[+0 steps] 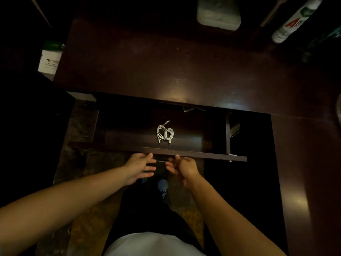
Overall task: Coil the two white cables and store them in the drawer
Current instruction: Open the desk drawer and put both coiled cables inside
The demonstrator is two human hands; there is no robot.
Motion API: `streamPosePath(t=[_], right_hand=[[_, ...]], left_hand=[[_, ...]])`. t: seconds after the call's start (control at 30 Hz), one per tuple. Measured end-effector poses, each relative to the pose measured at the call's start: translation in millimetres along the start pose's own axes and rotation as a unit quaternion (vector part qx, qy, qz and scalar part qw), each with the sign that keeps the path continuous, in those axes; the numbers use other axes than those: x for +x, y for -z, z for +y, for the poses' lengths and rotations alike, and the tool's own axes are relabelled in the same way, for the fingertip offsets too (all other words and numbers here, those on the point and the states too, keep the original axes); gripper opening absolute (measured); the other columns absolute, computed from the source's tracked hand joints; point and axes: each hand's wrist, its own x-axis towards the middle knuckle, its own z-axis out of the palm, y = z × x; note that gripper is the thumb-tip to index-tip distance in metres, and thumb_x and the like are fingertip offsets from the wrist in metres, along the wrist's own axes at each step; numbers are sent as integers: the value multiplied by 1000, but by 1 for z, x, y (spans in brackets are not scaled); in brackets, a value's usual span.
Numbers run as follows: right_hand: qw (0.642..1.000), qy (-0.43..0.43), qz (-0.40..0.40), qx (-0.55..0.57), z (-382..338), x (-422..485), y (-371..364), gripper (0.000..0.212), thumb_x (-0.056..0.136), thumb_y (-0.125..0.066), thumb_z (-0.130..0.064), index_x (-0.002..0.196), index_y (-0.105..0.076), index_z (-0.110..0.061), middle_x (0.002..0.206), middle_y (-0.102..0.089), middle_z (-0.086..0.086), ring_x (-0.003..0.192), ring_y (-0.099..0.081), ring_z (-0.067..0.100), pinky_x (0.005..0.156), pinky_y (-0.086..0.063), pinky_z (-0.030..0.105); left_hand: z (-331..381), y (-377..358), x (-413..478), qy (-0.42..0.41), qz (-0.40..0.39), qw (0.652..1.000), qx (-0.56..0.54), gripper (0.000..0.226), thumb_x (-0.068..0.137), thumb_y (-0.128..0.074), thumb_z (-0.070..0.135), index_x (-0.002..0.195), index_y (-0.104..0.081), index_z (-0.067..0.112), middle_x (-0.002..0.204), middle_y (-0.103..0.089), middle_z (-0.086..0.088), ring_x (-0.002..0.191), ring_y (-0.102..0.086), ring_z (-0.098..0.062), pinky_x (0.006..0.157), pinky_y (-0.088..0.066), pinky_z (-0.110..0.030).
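Two white cables [164,133] lie coiled side by side on the floor of the pulled-out dark wooden drawer [193,156], near its middle. My left hand [141,166] is just below the drawer's front panel, thumb on the top edge and fingers spread under it. My right hand [181,167] mirrors it a little to the right, thumb on the edge, fingers apart. A thin metal handle [162,160] shows between the two hands. Neither hand holds a cable.
The dark desk top [166,71] lies beyond the drawer. A pale plastic box [218,12] stands at the back, a white spray can [293,21] at the back right, a white carton [49,59] at the left. My legs and a shoe [162,183] are below.
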Motion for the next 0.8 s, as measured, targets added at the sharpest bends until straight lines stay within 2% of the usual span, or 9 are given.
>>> streamPosePath(t=[0.13, 0.33, 0.47, 0.57, 0.63, 0.7, 0.8], right_hand=[[1000, 17, -4, 1, -5, 6, -3, 21, 101, -45, -15, 110, -55, 1, 95, -67, 14, 74, -67, 18, 59, -59, 25], [999, 40, -2, -28, -30, 19, -10, 29, 100, -48, -19, 121, -54, 0, 103, -69, 14, 82, -70, 19, 61, -62, 26], [998, 51, 4, -43, -50, 30, -20, 39, 99, -50, -21, 132, -48, -2, 107, -69, 13, 90, -71, 21, 63, -62, 27], [995, 70, -4, -70, -68, 38, -25, 35, 100, -48, -21, 127, -52, 1, 104, -68, 12, 94, -69, 23, 74, -61, 33], [992, 77, -3, -100, -79, 46, -26, 31, 100, -49, -22, 120, -57, 0, 113, -67, 16, 103, -67, 27, 80, -60, 36], [990, 80, 1, -117, -91, 53, -29, 34, 99, -51, -26, 121, -58, -2, 120, -65, 18, 109, -65, 28, 80, -59, 37], [990, 73, -3, -122, -105, 63, -37, 34, 96, -54, -33, 118, -62, -7, 119, -67, 11, 110, -63, 24, 82, -57, 37]], left_hand=[[7, -5, 1, -39, 6, 999, -6, 27, 101, -48, 21, 121, -54, 6, 117, -66, -12, 96, -66, -24, 78, -55, -37], [31, -9, 13, -93, 33, 995, 20, 28, 100, -48, 22, 123, -54, 7, 110, -67, -8, 92, -66, -20, 77, -55, -34], [50, -11, 25, -124, 52, 990, 44, 29, 100, -49, 26, 123, -56, 10, 111, -67, -4, 96, -66, -20, 76, -55, -33], [67, -10, 37, -126, 52, 990, 46, 30, 99, -51, 28, 122, -58, 10, 113, -69, -4, 96, -67, -20, 75, -56, -32], [80, -8, 44, -123, 47, 990, 54, 28, 98, -54, 29, 118, -60, 10, 115, -68, -6, 97, -66, -20, 71, -55, -29], [93, -6, 51, -132, 56, 987, 71, 25, 96, -58, 27, 115, -62, 11, 113, -66, -7, 100, -64, -20, 69, -53, -28], [109, 0, 63, -135, 73, 984, 91, 22, 92, -64, 27, 111, -66, 16, 116, -66, -11, 110, -61, -24, 66, -52, -26]])
